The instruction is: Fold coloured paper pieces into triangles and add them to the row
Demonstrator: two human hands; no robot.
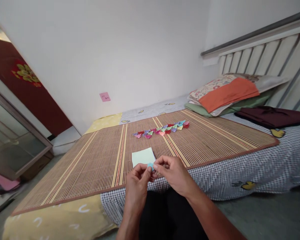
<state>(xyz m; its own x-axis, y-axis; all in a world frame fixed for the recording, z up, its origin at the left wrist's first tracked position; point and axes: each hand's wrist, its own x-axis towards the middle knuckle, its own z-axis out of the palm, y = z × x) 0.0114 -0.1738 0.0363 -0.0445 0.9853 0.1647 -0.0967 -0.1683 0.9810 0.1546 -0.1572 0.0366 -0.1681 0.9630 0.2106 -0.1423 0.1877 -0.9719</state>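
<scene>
A small folded piece of blue paper (150, 165) is pinched between my two hands, just above the front edge of the bamboo mat. My left hand (139, 176) grips it from the left with thumb and fingers closed. From the right, my right hand (172, 171) pinches its other side. Right behind my hands lies a pale green square sheet stack (143, 156), its near edge partly hidden by them. Farther back on the mat, several small folded paper pieces (162, 130) in many colours lie in rows.
The striped bamboo mat (95, 163) covers much of the bed. Pillows (227, 93) and a folded dark cloth (272, 116) lie at the right by the headboard (260, 56). A pink note (105, 97) is on the wall. A glass-panelled frame (12, 133) stands at left.
</scene>
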